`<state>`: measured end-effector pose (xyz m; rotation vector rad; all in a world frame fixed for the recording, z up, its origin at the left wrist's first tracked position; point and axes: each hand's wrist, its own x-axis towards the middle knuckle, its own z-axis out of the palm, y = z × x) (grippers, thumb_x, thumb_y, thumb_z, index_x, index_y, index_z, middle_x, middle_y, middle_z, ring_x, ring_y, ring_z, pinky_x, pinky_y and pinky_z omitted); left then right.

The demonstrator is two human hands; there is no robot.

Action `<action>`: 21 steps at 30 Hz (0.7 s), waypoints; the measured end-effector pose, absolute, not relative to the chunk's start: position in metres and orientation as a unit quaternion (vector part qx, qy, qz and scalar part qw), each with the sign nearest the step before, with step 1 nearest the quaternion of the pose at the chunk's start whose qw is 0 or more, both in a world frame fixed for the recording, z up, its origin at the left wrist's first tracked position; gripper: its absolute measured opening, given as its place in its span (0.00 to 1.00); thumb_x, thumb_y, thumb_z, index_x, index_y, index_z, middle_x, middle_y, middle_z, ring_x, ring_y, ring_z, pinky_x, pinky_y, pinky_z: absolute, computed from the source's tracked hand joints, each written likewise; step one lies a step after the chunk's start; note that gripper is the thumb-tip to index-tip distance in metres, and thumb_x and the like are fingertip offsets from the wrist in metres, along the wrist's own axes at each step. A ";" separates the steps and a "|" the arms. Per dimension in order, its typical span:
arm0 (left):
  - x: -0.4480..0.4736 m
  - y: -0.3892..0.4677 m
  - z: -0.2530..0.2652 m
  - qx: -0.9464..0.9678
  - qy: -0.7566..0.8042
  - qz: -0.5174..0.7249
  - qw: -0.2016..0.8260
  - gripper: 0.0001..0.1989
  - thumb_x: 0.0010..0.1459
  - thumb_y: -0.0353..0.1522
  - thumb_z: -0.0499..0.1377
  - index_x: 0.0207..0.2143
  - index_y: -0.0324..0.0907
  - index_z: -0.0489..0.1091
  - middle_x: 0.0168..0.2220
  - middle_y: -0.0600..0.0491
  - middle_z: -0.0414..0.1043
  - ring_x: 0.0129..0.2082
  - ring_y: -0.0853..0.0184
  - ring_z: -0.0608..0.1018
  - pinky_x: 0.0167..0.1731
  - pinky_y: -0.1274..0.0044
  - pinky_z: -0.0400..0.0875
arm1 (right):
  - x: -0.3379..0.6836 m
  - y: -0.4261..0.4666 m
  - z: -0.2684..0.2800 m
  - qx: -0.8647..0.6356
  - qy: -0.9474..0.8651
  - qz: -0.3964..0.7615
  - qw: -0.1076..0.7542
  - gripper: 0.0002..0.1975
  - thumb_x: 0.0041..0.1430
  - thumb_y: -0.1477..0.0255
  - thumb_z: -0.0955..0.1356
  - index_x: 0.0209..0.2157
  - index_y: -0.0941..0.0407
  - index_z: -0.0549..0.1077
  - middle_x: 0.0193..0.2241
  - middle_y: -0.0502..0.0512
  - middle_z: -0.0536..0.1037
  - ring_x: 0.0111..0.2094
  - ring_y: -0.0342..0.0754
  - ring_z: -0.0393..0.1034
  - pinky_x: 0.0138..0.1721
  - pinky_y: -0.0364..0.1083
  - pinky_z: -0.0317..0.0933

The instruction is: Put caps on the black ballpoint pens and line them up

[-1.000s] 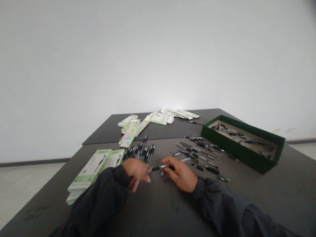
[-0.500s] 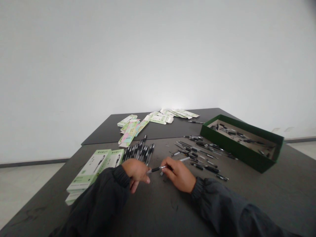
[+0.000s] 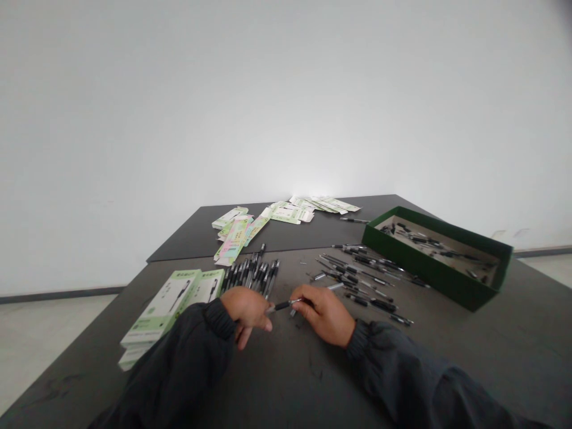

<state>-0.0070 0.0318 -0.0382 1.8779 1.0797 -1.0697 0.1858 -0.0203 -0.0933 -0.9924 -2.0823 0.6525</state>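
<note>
Between my hands is a pen [image 3: 282, 305] with a black grip, lying roughly level above the dark table. My left hand [image 3: 248, 313] is closed around its barrel end, and the fingers partly hide it. The fingertips of my right hand [image 3: 324, 313] pinch the pen at its silvery tip; what exactly they hold there is too small to make out. Just beyond my left hand lies a bundle of capped black pens [image 3: 252, 273]. Loose pen parts and refills [image 3: 357, 277] are scattered past my right hand.
At the left are green-and-white pen boxes [image 3: 163, 307], side by side and stacked. Flattened cartons [image 3: 236, 238] and more cartons [image 3: 290, 213] lie farther back. A green open box [image 3: 433, 262] with pen parts stands at the right. Behind the table [image 3: 286, 381] rises a white wall.
</note>
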 end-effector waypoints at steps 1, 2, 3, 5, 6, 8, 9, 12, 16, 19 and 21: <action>-0.007 0.032 -0.039 0.728 0.420 -0.411 0.354 0.26 0.63 0.36 0.45 0.59 0.30 0.51 0.31 0.35 0.78 0.32 0.57 0.80 0.26 0.75 0.70 | 0.186 -0.021 -0.093 -0.386 -0.811 0.250 0.361 0.05 0.61 0.72 0.63 0.34 0.55 0.70 0.30 0.50 0.75 0.33 0.42 0.67 0.35 0.40 0.56; -0.008 0.032 -0.040 0.728 0.421 -0.409 0.353 0.26 0.63 0.36 0.45 0.60 0.30 0.50 0.31 0.36 0.78 0.31 0.57 0.80 0.25 0.75 0.70 | 0.186 -0.021 -0.093 -0.387 -0.813 0.246 0.358 0.06 0.61 0.71 0.63 0.34 0.55 0.70 0.30 0.50 0.75 0.33 0.42 0.67 0.35 0.40 0.56; -0.009 0.032 -0.040 0.728 0.423 -0.408 0.353 0.27 0.63 0.36 0.45 0.60 0.30 0.49 0.30 0.37 0.78 0.31 0.57 0.80 0.25 0.75 0.70 | 0.186 -0.022 -0.093 -0.388 -0.815 0.240 0.356 0.06 0.61 0.71 0.62 0.34 0.55 0.70 0.30 0.50 0.75 0.33 0.42 0.67 0.35 0.41 0.56; -0.010 0.032 -0.042 0.730 0.423 -0.403 0.355 0.28 0.63 0.36 0.46 0.61 0.31 0.48 0.26 0.39 0.79 0.29 0.57 0.80 0.25 0.75 0.69 | 0.186 -0.023 -0.092 -0.391 -0.819 0.224 0.355 0.06 0.62 0.70 0.62 0.34 0.55 0.69 0.30 0.51 0.74 0.33 0.43 0.67 0.35 0.41 0.56; -0.011 0.032 -0.042 0.732 0.423 -0.398 0.356 0.28 0.62 0.36 0.46 0.61 0.32 0.49 0.25 0.41 0.78 0.29 0.57 0.80 0.25 0.75 0.69 | 0.186 -0.023 -0.092 -0.390 -0.822 0.216 0.354 0.07 0.62 0.70 0.61 0.34 0.55 0.69 0.30 0.51 0.74 0.33 0.43 0.67 0.35 0.41 0.56; -0.011 0.032 -0.041 0.739 0.420 -0.389 0.355 0.28 0.62 0.36 0.47 0.61 0.32 0.49 0.22 0.44 0.78 0.28 0.57 0.80 0.25 0.75 0.69 | 0.187 -0.023 -0.091 -0.388 -0.829 0.202 0.348 0.08 0.63 0.69 0.60 0.35 0.55 0.69 0.30 0.52 0.74 0.33 0.43 0.67 0.35 0.41 0.56; -0.011 0.031 -0.040 0.742 0.419 -0.386 0.354 0.29 0.62 0.36 0.47 0.62 0.32 0.48 0.21 0.44 0.78 0.28 0.57 0.80 0.26 0.75 0.69 | 0.187 -0.023 -0.090 -0.386 -0.833 0.199 0.344 0.09 0.64 0.68 0.60 0.35 0.55 0.70 0.30 0.53 0.74 0.34 0.43 0.67 0.35 0.41 0.56; -0.009 0.029 -0.037 0.740 0.420 -0.395 0.345 0.31 0.62 0.36 0.47 0.63 0.30 0.43 0.23 0.43 0.78 0.31 0.57 0.80 0.26 0.75 0.70 | 0.186 -0.024 -0.091 -0.386 -0.838 0.194 0.334 0.12 0.64 0.67 0.59 0.34 0.55 0.70 0.30 0.53 0.74 0.33 0.43 0.68 0.35 0.41 0.56; -0.008 0.028 -0.030 0.746 0.416 -0.400 0.332 0.27 0.63 0.36 0.46 0.61 0.31 0.51 0.29 0.41 0.79 0.34 0.59 0.80 0.28 0.76 0.70 | 0.186 -0.026 -0.090 -0.398 -0.833 0.190 0.335 0.10 0.63 0.66 0.60 0.38 0.54 0.70 0.31 0.53 0.75 0.33 0.44 0.68 0.35 0.42 0.57; -0.013 0.028 -0.021 0.762 0.414 -0.383 0.318 0.21 0.64 0.36 0.45 0.53 0.33 0.62 0.33 0.41 0.79 0.35 0.61 0.80 0.30 0.78 0.69 | 0.200 -0.020 -0.083 -0.422 -0.812 0.180 0.362 0.15 0.61 0.65 0.63 0.48 0.55 0.66 0.32 0.53 0.76 0.31 0.44 0.69 0.34 0.43 0.57; -0.018 0.029 -0.015 0.781 0.411 -0.362 0.300 0.20 0.64 0.36 0.44 0.51 0.32 0.64 0.34 0.40 0.79 0.36 0.62 0.80 0.31 0.79 0.69 | 0.220 -0.010 -0.076 -0.461 -0.771 0.156 0.409 0.15 0.61 0.66 0.61 0.48 0.56 0.66 0.31 0.53 0.76 0.30 0.44 0.68 0.34 0.43 0.58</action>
